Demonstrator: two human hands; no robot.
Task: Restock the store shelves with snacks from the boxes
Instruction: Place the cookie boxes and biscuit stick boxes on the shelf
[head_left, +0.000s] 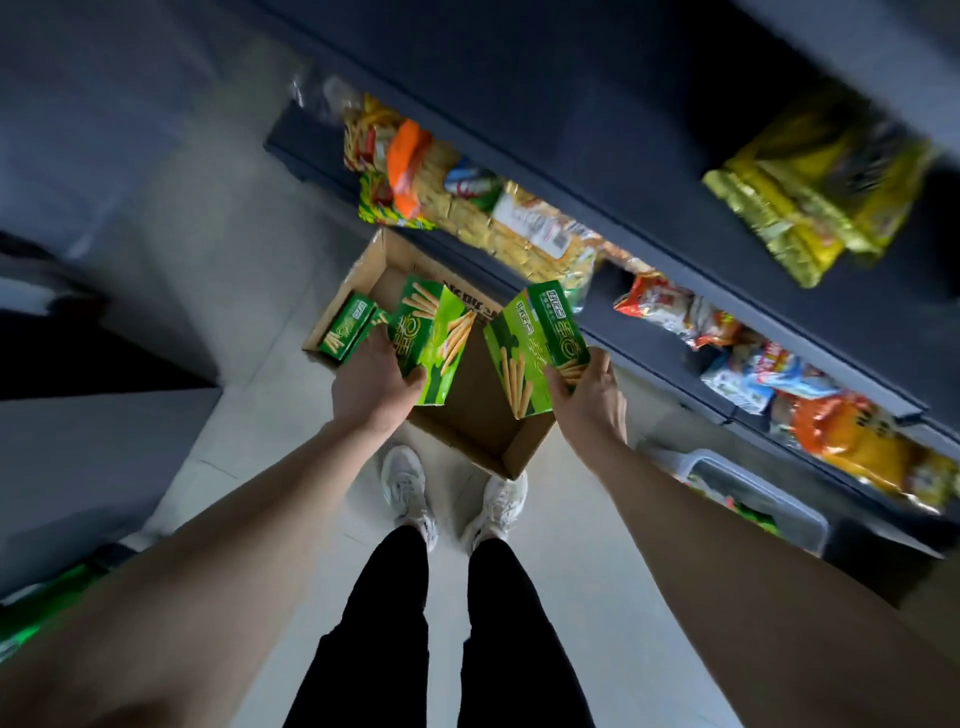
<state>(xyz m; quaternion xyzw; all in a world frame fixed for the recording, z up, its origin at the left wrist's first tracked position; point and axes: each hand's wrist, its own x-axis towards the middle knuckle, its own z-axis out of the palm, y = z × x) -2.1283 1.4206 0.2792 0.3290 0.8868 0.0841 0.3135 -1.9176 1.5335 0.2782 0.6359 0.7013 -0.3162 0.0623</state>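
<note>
View from above: a person stands over an open cardboard box (470, 415) on a pale tiled floor (234, 270). The left hand (371, 387) has its grip curled round green snack packs (428, 338) printed with biscuit sticks. The right hand (589, 392) grips another green pack (535, 348) the same way. Both are held above the box. More green packs (350, 327) lie in the box's far corner. To the right, dark shelves (675, 249) hold mixed snack bags (498, 213). White shoes (405, 488) touch the box's near edge.
</note>
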